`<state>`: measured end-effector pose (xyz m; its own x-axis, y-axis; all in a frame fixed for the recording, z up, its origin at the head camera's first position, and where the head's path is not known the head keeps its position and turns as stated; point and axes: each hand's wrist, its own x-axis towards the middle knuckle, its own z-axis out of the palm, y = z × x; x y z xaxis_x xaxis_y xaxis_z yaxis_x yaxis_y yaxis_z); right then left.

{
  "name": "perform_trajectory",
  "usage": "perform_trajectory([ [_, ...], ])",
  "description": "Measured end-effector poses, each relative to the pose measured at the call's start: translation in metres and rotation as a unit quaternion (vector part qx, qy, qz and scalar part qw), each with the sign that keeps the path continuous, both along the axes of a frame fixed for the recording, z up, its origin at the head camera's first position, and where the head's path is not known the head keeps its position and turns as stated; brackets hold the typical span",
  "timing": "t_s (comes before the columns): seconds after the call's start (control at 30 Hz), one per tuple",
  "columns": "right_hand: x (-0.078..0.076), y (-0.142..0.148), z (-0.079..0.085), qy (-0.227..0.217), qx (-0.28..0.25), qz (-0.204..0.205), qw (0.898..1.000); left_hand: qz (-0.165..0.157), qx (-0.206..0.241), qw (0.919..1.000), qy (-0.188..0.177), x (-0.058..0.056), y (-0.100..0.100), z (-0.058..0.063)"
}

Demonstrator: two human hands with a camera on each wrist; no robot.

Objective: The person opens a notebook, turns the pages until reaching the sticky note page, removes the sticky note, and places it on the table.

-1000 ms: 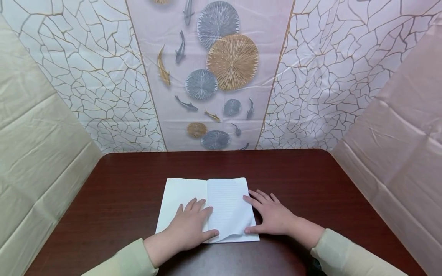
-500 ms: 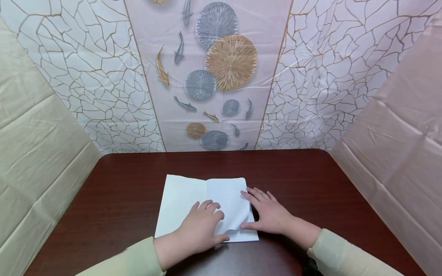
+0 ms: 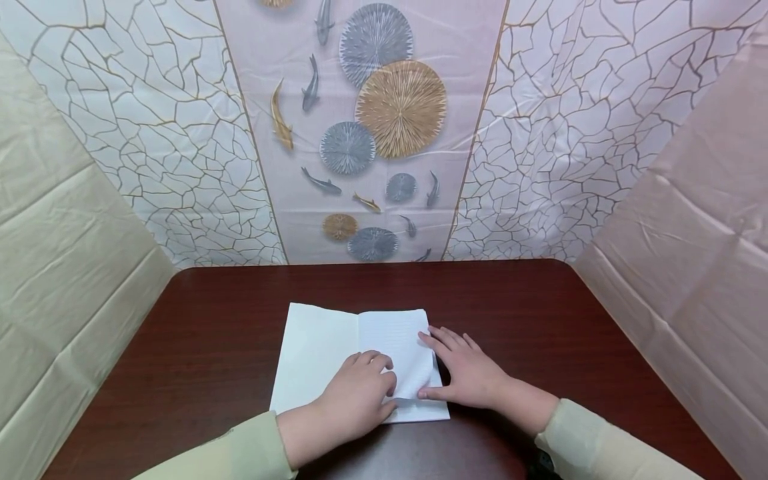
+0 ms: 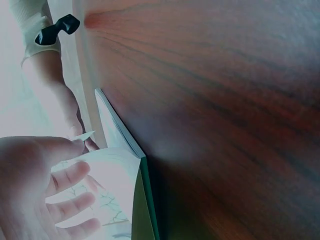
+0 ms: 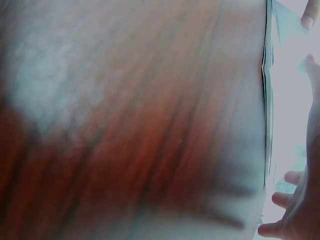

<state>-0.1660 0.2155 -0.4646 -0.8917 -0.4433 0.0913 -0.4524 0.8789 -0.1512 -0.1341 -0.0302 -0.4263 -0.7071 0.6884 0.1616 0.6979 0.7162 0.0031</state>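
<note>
An open notebook [image 3: 315, 353] lies on the dark red-brown table, its left side blank white. On its right side is a lined page [image 3: 390, 327], whose lower part is lifted and bent. My left hand [image 3: 357, 393], fingers curled, is at the lower middle of the notebook. In the left wrist view, a paper corner [image 4: 89, 135] pokes out by the thumb, apparently pinched by this hand. Fingers spread, my right hand [image 3: 471, 373] rests at the notebook's right edge with its thumb on the paper. The right wrist view shows the notebook's edge [image 5: 266, 100] beside that hand.
The brown table [image 3: 228, 313] extends around the notebook on all sides. A patterned cloth backdrop [image 3: 372, 167] stands behind the table, with plain beige cloth [image 3: 78, 300] along both sides. A black strap or device [image 4: 57, 30] is on the right sleeve.
My left hand has moved right from the blank side onto the lined page, and its fingers have curled. The page's lower part is more bent. The right hand has barely shifted.
</note>
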Motion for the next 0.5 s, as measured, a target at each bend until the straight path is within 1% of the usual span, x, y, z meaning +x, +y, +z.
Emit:
perform_trajectory([
  [0.3, 0.0022, 0.0001, 0.0052, 0.001, -0.008, 0.004, 1.0, -0.006, 0.007, 0.9998, 0.02, 0.0013, 0.0014, -0.0006],
  [0.5, 0.0035, 0.0062, 0.0057, 0.001, -0.007, -0.012, 1.0, 0.002, 0.013, 0.9997, 0.021, 0.002, -0.0007, 0.0008],
])
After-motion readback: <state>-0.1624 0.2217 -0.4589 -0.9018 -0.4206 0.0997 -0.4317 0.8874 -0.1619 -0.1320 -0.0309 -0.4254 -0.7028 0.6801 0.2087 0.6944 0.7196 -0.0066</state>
